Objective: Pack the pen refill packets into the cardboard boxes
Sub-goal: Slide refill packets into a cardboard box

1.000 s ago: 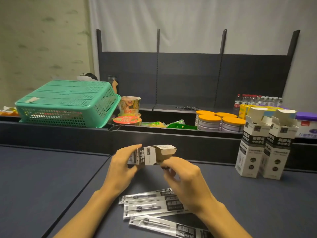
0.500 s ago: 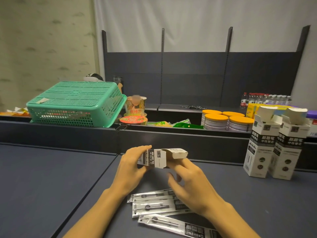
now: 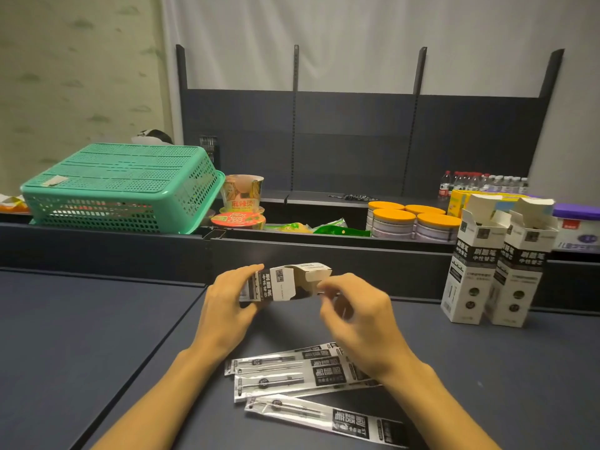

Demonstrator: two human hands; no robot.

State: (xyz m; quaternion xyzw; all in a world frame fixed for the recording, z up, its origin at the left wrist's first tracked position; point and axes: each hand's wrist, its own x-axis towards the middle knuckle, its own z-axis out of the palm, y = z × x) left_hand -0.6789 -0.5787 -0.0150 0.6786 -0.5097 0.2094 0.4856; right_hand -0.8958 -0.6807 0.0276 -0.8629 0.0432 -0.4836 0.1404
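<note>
At the bottom centre of the frame several pen refill packets (image 3: 302, 375) lie flat on the dark table (image 3: 97, 336), fanned in a loose pile, with one more packet (image 3: 324, 420) lying apart just below them, nearer the lower edge. Above them, in the middle of the frame, both hands are raised over the table around a small cardboard box (image 3: 282, 282) held on its side, its open end with the flap up pointing to the right. The left hand (image 3: 227, 303) grips the closed end, thumb under and fingers curled over the top. The right hand (image 3: 360, 319) has its fingers curled at the open end, the fingertips touching the flap (whether they actually pinch it cannot be told). At the right of the frame two upright boxes (image 3: 493, 267) of the same kind stand side by side, touching, their top flaps open. Beyond the table's raised back edge, a green basket (image 3: 120, 190) sits upside down at the left, noodle cups (image 3: 242, 203) just beside it, orange-lidded tins (image 3: 412, 222) right of centre, and water bottles (image 3: 480, 183) at the far right.
</note>
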